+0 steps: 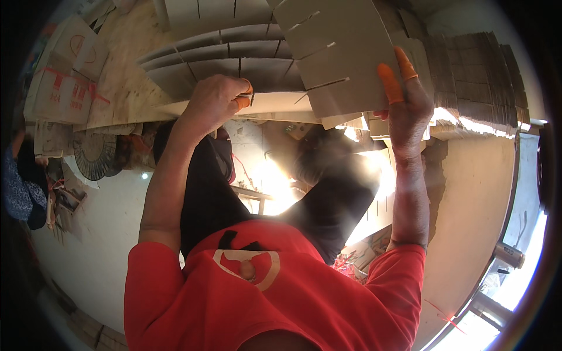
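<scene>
Extending left from the right hand (pixel 405 111) is slotted cardboard (pixel 351 55)

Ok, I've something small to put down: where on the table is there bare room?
Left of centre, between the box and the slotted strips, bare table shows. Crowded: the strips, with the left hand there and the right hand holding a sheet, and the cardboard stack at right.
</scene>
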